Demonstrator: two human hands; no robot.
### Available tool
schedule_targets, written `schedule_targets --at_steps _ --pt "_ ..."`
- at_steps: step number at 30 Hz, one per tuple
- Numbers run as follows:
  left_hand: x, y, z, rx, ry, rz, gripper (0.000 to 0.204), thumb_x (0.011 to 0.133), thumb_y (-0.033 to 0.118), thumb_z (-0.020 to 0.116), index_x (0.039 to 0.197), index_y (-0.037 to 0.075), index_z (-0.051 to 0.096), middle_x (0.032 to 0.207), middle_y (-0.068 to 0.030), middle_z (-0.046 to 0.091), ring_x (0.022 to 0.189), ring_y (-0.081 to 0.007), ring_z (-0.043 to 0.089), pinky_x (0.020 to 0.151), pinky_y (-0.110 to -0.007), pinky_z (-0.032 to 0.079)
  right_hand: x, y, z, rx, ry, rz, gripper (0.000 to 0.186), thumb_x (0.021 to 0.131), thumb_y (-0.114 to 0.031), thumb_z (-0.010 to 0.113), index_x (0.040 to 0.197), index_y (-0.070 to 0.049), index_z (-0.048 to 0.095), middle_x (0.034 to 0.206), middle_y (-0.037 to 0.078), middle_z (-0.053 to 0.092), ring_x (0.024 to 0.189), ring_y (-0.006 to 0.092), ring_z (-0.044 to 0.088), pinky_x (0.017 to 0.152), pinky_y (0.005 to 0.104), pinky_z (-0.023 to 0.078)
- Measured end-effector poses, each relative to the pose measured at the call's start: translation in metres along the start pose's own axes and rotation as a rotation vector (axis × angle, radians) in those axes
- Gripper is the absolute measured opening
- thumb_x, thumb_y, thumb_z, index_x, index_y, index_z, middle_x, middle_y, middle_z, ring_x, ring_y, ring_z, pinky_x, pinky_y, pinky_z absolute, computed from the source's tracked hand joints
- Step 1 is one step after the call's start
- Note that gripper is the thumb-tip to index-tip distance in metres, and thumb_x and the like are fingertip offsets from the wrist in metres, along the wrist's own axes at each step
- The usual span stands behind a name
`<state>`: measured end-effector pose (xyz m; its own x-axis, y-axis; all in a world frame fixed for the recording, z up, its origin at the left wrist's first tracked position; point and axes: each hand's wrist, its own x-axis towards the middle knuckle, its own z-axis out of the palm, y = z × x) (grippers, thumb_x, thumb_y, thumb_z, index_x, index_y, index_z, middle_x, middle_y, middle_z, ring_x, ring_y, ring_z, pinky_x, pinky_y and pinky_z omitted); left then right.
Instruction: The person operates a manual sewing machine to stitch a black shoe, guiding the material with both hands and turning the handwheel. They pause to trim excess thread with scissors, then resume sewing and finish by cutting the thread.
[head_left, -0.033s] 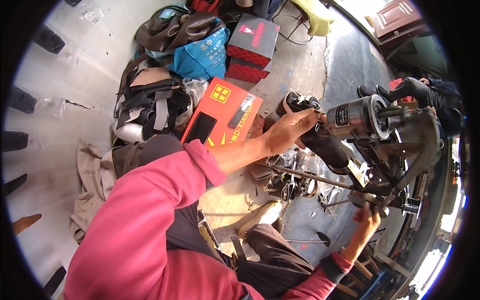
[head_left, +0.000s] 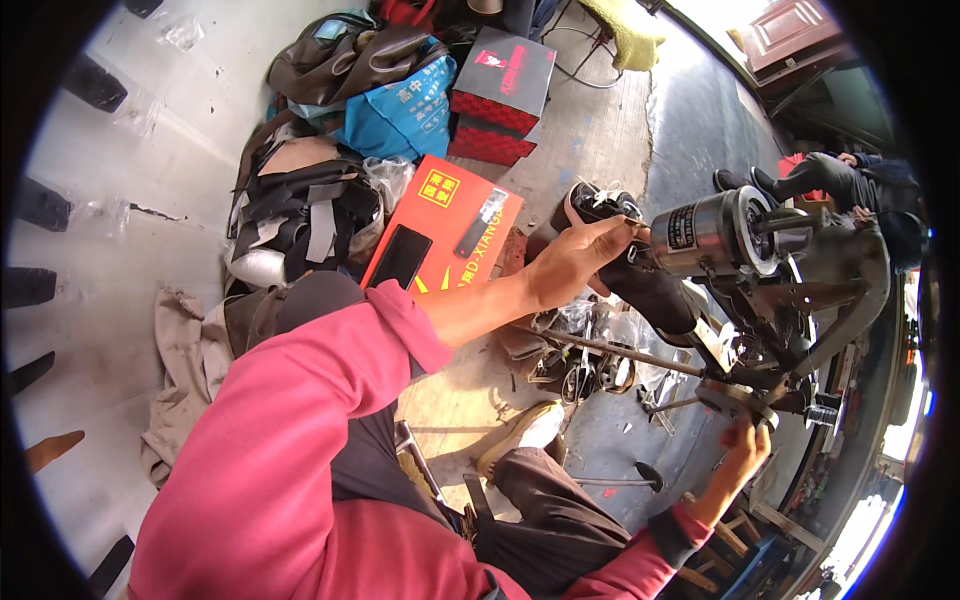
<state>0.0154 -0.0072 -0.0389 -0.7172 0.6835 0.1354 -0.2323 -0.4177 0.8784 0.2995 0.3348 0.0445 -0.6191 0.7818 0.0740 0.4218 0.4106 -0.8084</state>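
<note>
My left hand [head_left: 580, 260] is closed on a black shoe with white laces [head_left: 602, 205], pinching it at the front of the metal cylinder head [head_left: 710, 235] of a shoe sewing machine [head_left: 840, 300]. The shoe's dark upper extends down under that head, partly hidden by my hand and the machine. My right hand [head_left: 742, 455] has its fingers curled on the round handwheel [head_left: 730, 400] low on the machine. A thin metal rod [head_left: 620, 350] runs from the machine toward the left, below the shoe.
An orange box [head_left: 450, 210] with two phones, stacked dark boxes [head_left: 500, 90], a blue bag [head_left: 395, 120] and scrap pieces [head_left: 300, 200] lie left of the machine. Shoes and parts [head_left: 590, 375] lie beneath it. Another person [head_left: 840, 180] is at the far right; a white wall [head_left: 120, 300] is left.
My right hand and the handwheel have shifted slightly to the right and down. My left hand and the shoe are almost where they were.
</note>
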Motion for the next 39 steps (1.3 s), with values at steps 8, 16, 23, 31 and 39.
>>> schedule_targets --at_steps 8,16,23,31,39 --pt "0.004 0.002 -0.002 -0.19 0.002 -0.082 0.081 0.101 0.075 0.032 0.147 0.012 0.05 0.137 -0.008 0.062 0.118 -0.0197 0.066 0.081 -0.039 0.063 0.02 0.101 0.012 -0.15 -0.023 0.315 0.01 0.096 -0.011 0.059 0.091 -0.003 0.063 0.067 0.003 0.058 0.051 0.0117 0.056 0.041 0.0284 0.044" --pt "0.011 -0.008 0.001 -0.324 -0.053 -0.288 0.067 0.103 0.061 0.045 0.142 0.007 0.055 0.123 -0.0114 0.07 0.109 -0.0219 0.071 0.078 -0.042 0.064 -0.016 -0.002 0.043 0.071 -0.138 0.062 0.021 0.097 -0.023 0.067 0.091 -0.003 0.064 0.066 0.002 0.06 0.052 0.0123 0.058 0.05 0.0266 0.047" --pt "0.013 -0.012 0.003 -0.36 0.004 -0.255 0.063 0.1 0.054 0.052 0.141 0.006 0.058 0.124 -0.0111 0.069 0.11 -0.0222 0.069 0.09 -0.043 0.06 0.028 0.068 -0.023 0.145 0.19 0.117 0.014 0.091 0.0 0.053 0.097 -0.006 0.064 0.068 0.001 0.055 0.052 0.0096 0.049 0.046 0.0252 0.042" --pt "0.023 -0.021 -0.001 -0.266 -0.002 -0.123 0.052 0.102 0.042 0.048 0.133 0.004 0.065 0.114 -0.0066 0.071 0.108 -0.0178 0.067 0.083 -0.037 0.062 -0.014 0.046 0.07 0.071 -0.289 0.368 0.023 0.095 -0.024 0.07 0.087 -0.004 0.063 0.07 0.006 0.063 0.051 0.015 0.061 0.05 0.0293 0.052" --pt "0.024 -0.026 -0.002 -0.208 0.045 -0.081 0.05 0.101 0.04 0.049 0.128 0.003 0.07 0.11 -0.0051 0.072 0.096 -0.0131 0.069 0.076 -0.03 0.061 0.016 0.022 -0.024 0.08 0.21 0.126 0.007 0.093 -0.008 0.058 0.093 -0.007 0.065 0.069 -0.001 0.055 0.055 0.0083 0.05 0.05 0.0224 0.041"
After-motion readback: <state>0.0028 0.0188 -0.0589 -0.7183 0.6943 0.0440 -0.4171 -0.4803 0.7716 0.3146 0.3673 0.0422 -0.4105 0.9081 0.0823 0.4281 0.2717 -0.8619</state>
